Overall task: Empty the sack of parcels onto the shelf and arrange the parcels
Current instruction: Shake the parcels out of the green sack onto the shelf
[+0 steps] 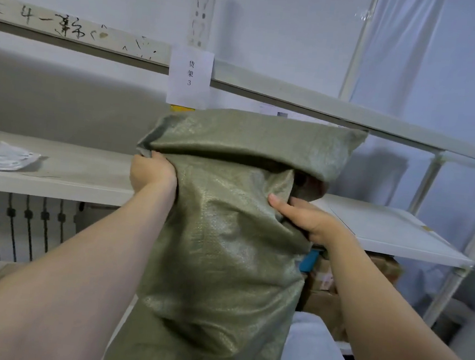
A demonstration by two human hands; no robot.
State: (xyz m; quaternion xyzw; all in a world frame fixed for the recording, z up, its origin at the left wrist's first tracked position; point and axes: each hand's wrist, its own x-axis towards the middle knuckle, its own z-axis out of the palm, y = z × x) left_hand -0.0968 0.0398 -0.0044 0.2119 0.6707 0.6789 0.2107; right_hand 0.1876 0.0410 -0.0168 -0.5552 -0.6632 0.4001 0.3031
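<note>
I am holding the green sack [225, 236] upright against the shelf [70, 184], with my left hand [149, 174] clutching bunched fabric at its ten o'clock edge, my right hand [308, 218] gripping a fold at three o'clock, and a flat parcel [3, 157] lying at nine o'clock.

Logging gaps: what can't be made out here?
Head view:
1. What the sack holds: opaque fabric, top folded over.
2. Sack's bottom: cut off by lower edge.
3. Fingertips of right hand: tucked in sack's fold.
4. Print on packet on shelf: too blurred.
</note>
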